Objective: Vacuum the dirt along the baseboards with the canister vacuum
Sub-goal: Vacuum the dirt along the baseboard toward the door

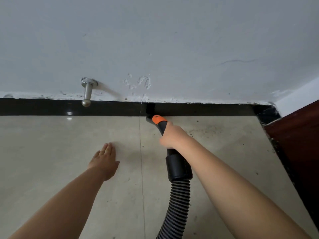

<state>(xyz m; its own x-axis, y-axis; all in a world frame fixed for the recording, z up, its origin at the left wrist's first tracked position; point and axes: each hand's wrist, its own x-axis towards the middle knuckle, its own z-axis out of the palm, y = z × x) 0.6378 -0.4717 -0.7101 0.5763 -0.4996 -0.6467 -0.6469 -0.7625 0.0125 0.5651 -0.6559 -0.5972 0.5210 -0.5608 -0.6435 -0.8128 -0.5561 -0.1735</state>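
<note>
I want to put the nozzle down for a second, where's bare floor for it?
Bare tile lies between the left hand and the door stopper. The tile right of the right hand, toward the corner, is speckled with dirt; the hose fills the middle.

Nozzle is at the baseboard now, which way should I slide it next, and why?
Probably slide the nozzle to the right along the black baseboard. The right hand grips the handle, and the dark specks of dirt lie on the tile further right, toward the corner.
</note>
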